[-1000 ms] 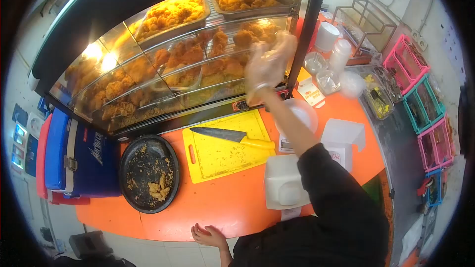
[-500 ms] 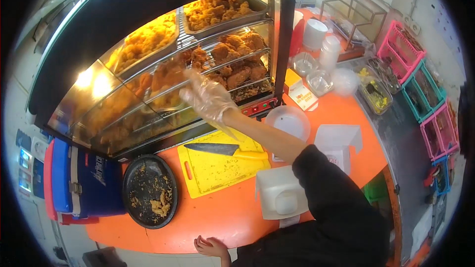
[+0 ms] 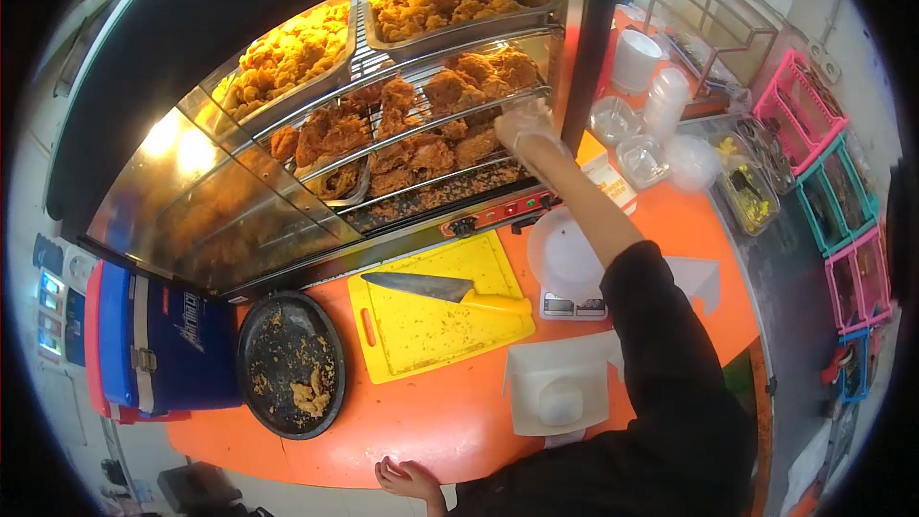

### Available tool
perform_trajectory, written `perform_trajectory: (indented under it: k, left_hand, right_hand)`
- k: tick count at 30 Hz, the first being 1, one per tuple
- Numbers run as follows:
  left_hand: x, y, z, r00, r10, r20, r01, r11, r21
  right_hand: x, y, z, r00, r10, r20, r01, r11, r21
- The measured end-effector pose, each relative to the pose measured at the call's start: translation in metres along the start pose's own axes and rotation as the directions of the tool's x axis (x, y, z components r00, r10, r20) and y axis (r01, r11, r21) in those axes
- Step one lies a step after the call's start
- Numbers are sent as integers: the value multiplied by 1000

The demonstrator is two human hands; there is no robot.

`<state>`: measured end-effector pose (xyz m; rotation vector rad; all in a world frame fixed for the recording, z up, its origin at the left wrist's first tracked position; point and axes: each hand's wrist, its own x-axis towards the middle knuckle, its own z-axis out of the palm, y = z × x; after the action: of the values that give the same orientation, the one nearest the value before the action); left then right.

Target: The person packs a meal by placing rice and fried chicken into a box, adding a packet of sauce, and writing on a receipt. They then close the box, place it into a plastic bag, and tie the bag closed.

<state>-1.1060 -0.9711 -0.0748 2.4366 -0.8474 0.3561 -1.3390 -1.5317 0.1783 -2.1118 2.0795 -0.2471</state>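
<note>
My right hand [image 3: 532,130], in a clear plastic glove, is at the right end of the glass-fronted warmer, in front of the middle shelf. Its fingers are blurred, and I cannot see whether they hold anything. Close by on the shelves lie pieces of fried chicken [image 3: 421,155]. My left hand [image 3: 410,479], bare, is at the front edge of the orange table [image 3: 421,431], fingers apart and nothing in them. Between the hands, a knife [image 3: 421,287] with a yellow handle lies on a yellow cutting board [image 3: 440,330].
A black round tray [image 3: 287,402] with crumbs stands left of the board, beside a blue cooler box [image 3: 191,345]. An open white box [image 3: 536,364] and a scale [image 3: 572,304] with a bowl are on the right. Farther back are plastic cups [image 3: 666,101] and coloured baskets [image 3: 799,101].
My right hand has moved right along the warmer, from in front of the middle of the shelves to their right end. The view has shifted slightly. My left hand stays at the table edge.
</note>
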Motion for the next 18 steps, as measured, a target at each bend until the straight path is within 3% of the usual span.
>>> perform_trajectory:
  k: [1,3,4,5,7,8,12,13,15,16,18]
  left_hand:
    - [0,-1,1,1000,11,-5,-11,1000,5]
    - [-2,-2,-5,1000,8,-2,-8,1000,22]
    - [1,3,-8,1000,-10,12,10,1000,-12]
    - [3,8,-9,999,-27,26,28,998,-51]
    - [2,8,-7,998,-67,8,68,993,-100]
    - [1,7,-4,998,-61,-9,60,994,-93]
    - [-1,1,-1,997,-76,-27,72,988,-137]
    - [-1,0,-2,996,-80,-32,74,987,-139]
    - [-1,3,-2,994,-82,-71,72,988,-138]
    - [-2,4,-3,993,-88,-73,77,987,-142]
    - [-1,7,-5,993,-75,-90,62,989,-134]
  right_hand:
    - [8,2,-1,1000,-10,6,10,1000,-1]
    - [18,12,-1,973,16,229,-112,904,413]
    - [43,21,18,990,67,127,-100,958,270]
    - [40,25,25,990,59,130,-92,960,264]
    - [22,24,26,969,-165,-186,169,986,5]
    - [23,20,17,984,-164,-63,158,983,-89]
    - [3,36,46,965,-251,-80,233,954,-187]
    - [0,45,62,872,-417,-257,439,898,30]
    - [-14,58,81,559,-513,-651,809,509,295]
    - [-43,51,65,555,-518,-651,813,506,290]
    - [-117,25,3,822,-197,-534,490,722,488]
